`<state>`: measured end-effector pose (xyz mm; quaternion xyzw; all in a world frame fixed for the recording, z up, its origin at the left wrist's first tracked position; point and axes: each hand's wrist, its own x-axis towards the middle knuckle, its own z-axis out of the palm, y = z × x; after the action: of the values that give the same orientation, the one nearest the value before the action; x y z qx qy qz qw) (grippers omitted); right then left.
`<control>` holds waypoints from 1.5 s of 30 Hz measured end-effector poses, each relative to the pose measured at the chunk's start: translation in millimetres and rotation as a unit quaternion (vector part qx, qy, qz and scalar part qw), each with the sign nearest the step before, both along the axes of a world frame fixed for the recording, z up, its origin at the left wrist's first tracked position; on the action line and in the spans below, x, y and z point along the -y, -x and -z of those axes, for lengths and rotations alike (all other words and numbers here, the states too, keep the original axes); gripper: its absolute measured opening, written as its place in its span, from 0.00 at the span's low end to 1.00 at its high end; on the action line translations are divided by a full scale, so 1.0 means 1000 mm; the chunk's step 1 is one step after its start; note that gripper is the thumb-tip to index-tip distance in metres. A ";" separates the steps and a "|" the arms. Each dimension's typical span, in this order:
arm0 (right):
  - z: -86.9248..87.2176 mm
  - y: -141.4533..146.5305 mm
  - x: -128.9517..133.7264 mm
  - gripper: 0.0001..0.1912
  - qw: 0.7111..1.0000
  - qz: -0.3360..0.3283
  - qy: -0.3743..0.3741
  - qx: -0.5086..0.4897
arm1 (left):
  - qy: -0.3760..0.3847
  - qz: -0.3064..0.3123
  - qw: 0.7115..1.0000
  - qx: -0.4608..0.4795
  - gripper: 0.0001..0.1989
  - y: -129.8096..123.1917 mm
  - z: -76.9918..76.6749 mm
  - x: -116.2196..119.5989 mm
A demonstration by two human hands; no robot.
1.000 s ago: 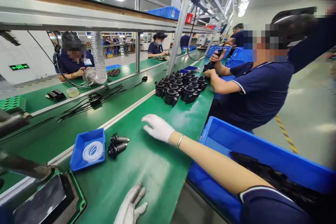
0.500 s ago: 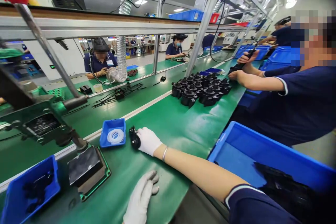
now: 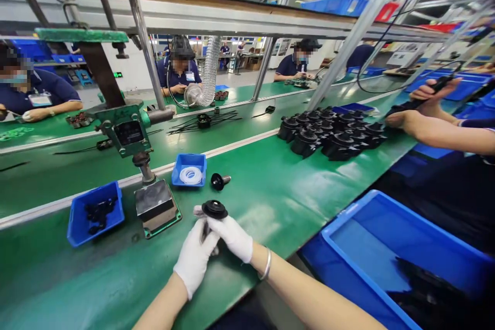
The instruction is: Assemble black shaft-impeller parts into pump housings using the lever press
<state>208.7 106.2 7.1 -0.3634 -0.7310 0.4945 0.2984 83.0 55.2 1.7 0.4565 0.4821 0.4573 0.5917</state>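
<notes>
My gloved left hand (image 3: 194,253) and gloved right hand (image 3: 234,237) meet over the front of the bench, both closed around one black part with a round disc top (image 3: 214,209). The disc faces up and shows a small centre hub. Fingers hide the lower portion of this part. Just beyond my hands, a similar black round-headed part with a metal shaft (image 3: 219,181) lies on the green mat. Beside it stands a small blue tray (image 3: 176,178) holding white rings (image 3: 191,175).
A green lever press (image 3: 129,131) with a metal block (image 3: 154,201) stands to the left, near a blue bin (image 3: 75,221) of small black parts. Black housings (image 3: 328,134) crowd the bench on the right. A large blue crate (image 3: 348,216) sits below a co-worker's arms (image 3: 444,124).
My right hand has drawn back from beside the ring tray with a black part and joined my left hand, now closed on it too. The view has swung left.
</notes>
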 end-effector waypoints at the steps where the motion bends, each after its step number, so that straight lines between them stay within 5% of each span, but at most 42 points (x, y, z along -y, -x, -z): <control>1: 0.000 0.000 0.004 0.21 1.000 -0.026 0.002 -0.001 | -0.005 -0.004 1.000 -0.027 0.26 0.004 0.000 0.002; 5: -0.008 -0.022 -0.007 0.13 0.993 -0.056 -0.087 0.051 | -0.020 -0.015 0.989 -0.147 0.18 0.028 -0.002 0.013; 10: -0.005 -0.041 -0.062 0.29 0.922 0.156 -0.254 0.247 | -0.004 -0.019 0.977 -0.211 0.19 0.048 -0.009 0.020; 17: 0.019 -0.029 -0.100 0.26 0.888 0.104 -0.287 0.343 | 0.007 -0.033 0.971 -0.239 0.19 0.057 -0.012 0.022; 20: 0.021 -0.035 -0.115 0.31 0.866 0.097 -0.328 0.365 | 0.010 -0.035 0.971 -0.237 0.19 0.061 -0.008 0.022; 24: 0.021 -0.040 -0.136 0.24 0.829 0.031 -0.400 0.391 | 0.016 -0.035 0.971 -0.237 0.20 0.063 -0.003 0.020; 29: 0.029 -0.040 -0.127 0.22 0.786 -0.051 -0.455 0.416 | 0.022 -0.030 0.974 -0.224 0.21 0.063 -0.001 0.019; 34: 0.035 -0.050 -0.108 0.24 0.764 -0.053 -0.471 0.438 | 0.028 -0.032 0.977 -0.207 0.20 0.065 0.003 0.019; 45: 0.015 -0.049 -0.111 0.22 0.790 -0.050 -0.446 0.417 | 0.016 -0.016 0.973 -0.232 0.20 0.067 -0.002 0.021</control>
<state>257.6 216.8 -7.7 -0.3235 -0.9410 -0.0717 0.0687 15.6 34.1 3.3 0.5327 0.6206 0.3406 0.4638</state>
